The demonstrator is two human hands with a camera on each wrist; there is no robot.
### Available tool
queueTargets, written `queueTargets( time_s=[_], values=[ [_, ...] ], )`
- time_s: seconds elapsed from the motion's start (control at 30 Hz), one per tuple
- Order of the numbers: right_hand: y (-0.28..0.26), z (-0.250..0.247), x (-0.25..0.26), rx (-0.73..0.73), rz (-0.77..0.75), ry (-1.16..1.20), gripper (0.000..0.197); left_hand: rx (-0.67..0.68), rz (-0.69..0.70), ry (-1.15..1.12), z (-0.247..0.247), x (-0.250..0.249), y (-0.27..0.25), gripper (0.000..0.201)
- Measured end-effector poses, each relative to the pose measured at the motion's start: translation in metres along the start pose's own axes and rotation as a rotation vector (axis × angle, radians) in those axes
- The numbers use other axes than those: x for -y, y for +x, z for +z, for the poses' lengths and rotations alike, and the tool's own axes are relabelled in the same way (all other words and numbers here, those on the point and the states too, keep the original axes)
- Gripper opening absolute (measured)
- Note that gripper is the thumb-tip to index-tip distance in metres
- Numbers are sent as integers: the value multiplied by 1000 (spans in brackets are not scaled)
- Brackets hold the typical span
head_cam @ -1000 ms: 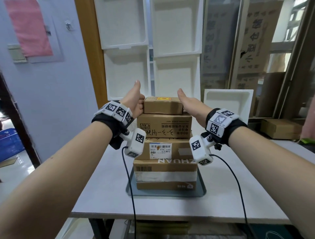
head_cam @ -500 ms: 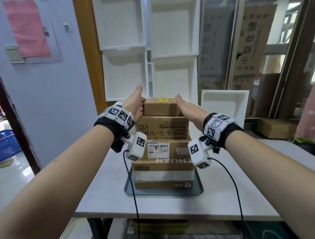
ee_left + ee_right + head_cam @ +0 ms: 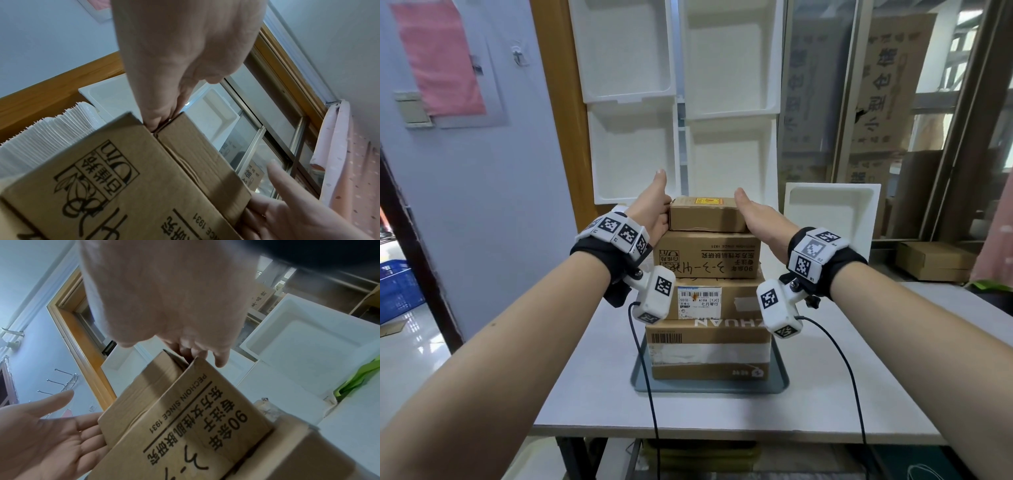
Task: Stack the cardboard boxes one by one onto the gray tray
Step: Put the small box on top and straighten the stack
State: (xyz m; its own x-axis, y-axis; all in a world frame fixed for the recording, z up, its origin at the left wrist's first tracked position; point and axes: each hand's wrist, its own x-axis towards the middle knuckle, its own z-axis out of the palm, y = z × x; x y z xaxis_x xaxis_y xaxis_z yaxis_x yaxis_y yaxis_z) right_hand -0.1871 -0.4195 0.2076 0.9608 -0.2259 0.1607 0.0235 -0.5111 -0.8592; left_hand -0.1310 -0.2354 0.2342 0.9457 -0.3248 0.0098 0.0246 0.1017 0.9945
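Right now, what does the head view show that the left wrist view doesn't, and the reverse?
Only the head view shows the gray tray, the two lower boxes and the whole four-box stack on the white table. Only the left wrist view shows the stacked white sheets behind the boxes. Both show the small top box, the printed box beneath it, and the left hand and right hand flat against the top box's ends.

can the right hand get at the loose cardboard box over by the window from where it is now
Probably yes. The right hand lies flat against the end of the top box, holding nothing, and the spare cardboard box sits out to its right. Bare table lies between them, though it looks like a long stretch.
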Motion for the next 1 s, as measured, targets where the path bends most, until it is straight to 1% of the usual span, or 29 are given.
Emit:
queueTargets(
  time_s=[0.1,0.2,0.3,0.37,0.47,0.57,0.63,0.77,1.0],
  values=[
    [3,-5,-4,-58,-24,88,82,-30,42,-46,-9,-2,3,83],
    [3,-9,-15,-87,-15,197,82,-83,92,-76,-26,1,7,82],
    [4,-9,-33,-103,31,277,100,-104,77,-59,-38,13,9,83],
    [4,-7,-45,-108,80,315,106,-109,41,-47,-43,26,9,84],
    [-2,0,-61,-107,135,349,104,-96,-24,-63,-47,48,11,87],
    [-5,9,-75,-81,161,395,101,-39,-69,-118,-47,65,13,92],
    [-7,13,-79,-70,157,419,100,-19,-76,-130,-46,74,11,93],
    [-10,21,-85,-51,164,411,105,-31,-76,-31,-45,86,7,97],
    [-13,30,-89,-33,153,434,96,-40,-60,40,-44,92,1,96]
  ],
)
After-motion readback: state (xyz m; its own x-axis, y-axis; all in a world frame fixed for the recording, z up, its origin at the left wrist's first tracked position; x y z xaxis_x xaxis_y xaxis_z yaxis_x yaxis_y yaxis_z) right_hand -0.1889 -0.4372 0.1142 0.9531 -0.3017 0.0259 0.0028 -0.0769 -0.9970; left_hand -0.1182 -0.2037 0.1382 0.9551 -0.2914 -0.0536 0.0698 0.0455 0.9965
